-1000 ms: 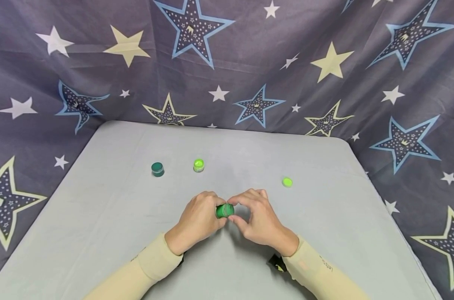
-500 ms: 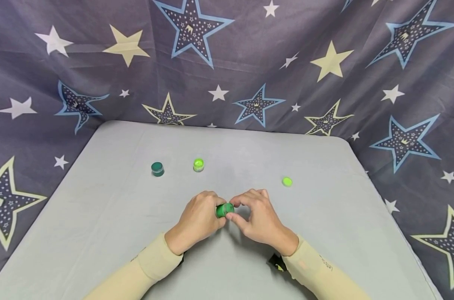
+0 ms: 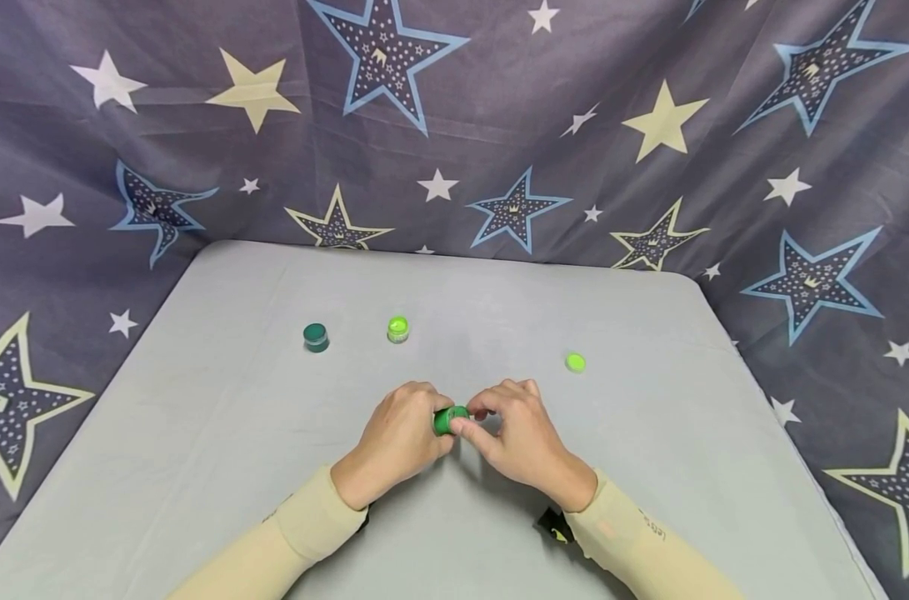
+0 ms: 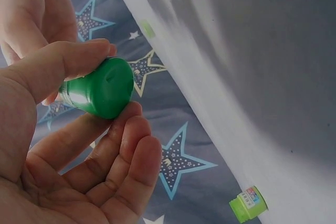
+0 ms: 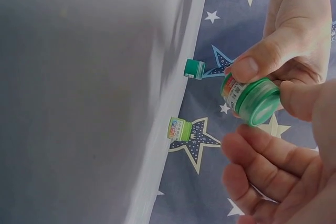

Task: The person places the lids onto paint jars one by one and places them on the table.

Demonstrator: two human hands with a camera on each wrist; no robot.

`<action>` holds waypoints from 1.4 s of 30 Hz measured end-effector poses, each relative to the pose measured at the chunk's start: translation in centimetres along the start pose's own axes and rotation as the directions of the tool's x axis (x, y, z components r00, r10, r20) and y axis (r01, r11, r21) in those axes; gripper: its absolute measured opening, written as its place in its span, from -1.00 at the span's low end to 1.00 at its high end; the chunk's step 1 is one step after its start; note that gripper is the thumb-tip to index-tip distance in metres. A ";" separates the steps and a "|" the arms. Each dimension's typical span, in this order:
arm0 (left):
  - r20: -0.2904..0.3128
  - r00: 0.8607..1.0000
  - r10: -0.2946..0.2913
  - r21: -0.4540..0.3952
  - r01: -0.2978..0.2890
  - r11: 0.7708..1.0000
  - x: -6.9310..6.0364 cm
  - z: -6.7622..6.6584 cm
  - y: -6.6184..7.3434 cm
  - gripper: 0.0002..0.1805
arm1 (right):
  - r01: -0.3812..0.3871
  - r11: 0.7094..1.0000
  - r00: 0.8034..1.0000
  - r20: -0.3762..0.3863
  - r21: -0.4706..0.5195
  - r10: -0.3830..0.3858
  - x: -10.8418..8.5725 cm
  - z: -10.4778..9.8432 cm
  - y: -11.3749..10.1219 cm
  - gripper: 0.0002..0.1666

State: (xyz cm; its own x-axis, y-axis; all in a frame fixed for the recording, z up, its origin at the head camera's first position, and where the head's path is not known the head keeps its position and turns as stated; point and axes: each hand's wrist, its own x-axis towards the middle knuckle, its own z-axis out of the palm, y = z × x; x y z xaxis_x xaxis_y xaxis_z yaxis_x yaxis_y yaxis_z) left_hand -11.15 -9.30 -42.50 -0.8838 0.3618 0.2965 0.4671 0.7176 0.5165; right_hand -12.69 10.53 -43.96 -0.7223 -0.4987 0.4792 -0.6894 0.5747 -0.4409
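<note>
My left hand [image 3: 400, 435] grips a small green paint jar [image 3: 448, 419] tilted over on its side above the table. In the left wrist view the smooth rounded bottom of the jar sits between thumb and forefinger, the other fingers loosely bent. Its label and clear-rimmed lid end [image 5: 262, 107] show in the right wrist view. My right hand [image 3: 520, 433] holds that lid end, thumb against its edge and forefinger curled beside it; the forefinger's contact is hard to make out.
A dark green jar [image 3: 316, 337] stands on the grey-white table [image 3: 222, 400] at left. Right of it is an uncovered light green jar [image 3: 397, 330]. One light green lid [image 3: 576, 362] lies farther right. A star-patterned curtain [image 3: 454, 133] hangs behind the table.
My right thumb has moved up and left across the lid end, while the forefinger has drawn back to the right. The left hand and its jar have stayed in place.
</note>
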 end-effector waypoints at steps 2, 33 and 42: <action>0.001 1.000 -0.001 0.002 0.001 1.000 0.0 0.0 0.0 -0.79 | -0.004 1.000 1.000 -0.002 -0.005 0.004 0.0 0.0 0.0 -0.75; -0.006 1.000 0.005 -0.017 -0.005 1.000 0.0 0.0 -0.1 -0.75 | 0.118 0.990 0.992 0.029 0.082 -0.121 0.1 -0.4 0.2 -0.49; -0.003 1.000 -0.003 0.000 0.003 1.000 0.0 0.1 0.0 -0.76 | 0.111 0.991 0.994 0.016 0.079 -0.113 0.0 -0.3 0.3 -0.62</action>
State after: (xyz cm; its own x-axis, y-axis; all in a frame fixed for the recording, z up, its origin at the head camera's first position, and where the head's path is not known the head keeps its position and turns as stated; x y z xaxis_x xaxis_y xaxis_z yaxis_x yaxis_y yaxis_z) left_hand -11.17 -9.30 -42.57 -0.8853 0.3575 0.2974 0.4641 0.7188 0.5176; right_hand -12.90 10.82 -43.86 -0.6408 -0.5707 0.5135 -0.7676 0.4630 -0.4433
